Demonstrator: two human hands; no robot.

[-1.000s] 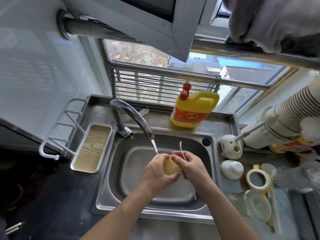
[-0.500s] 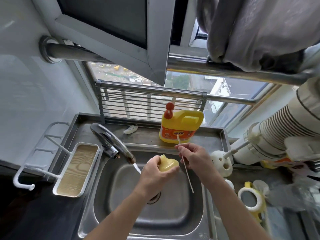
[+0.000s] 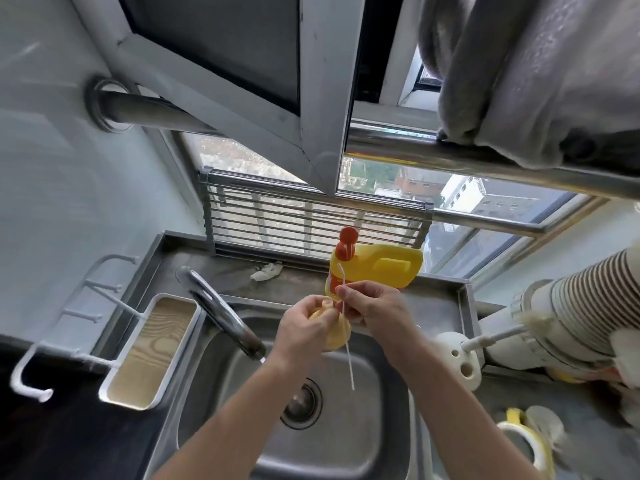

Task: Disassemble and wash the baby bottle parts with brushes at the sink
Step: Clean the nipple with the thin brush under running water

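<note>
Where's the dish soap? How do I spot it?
Find the metal sink below the window. On the steel ledge behind it stands the soap jug. It is the only jug there, bright yellow with a red cap, unlike the pale white brush holder to its right.

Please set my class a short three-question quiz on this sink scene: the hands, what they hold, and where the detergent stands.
1. True or false: the right hand pinches the thin white brush.
2. What does the left hand hold? A. the yellowish teat B. a sponge C. a cup
3. Fill in: the yellow detergent bottle stands on the ledge ___ the sink.
Key: 1 true; 2 A; 3 behind.
</note>
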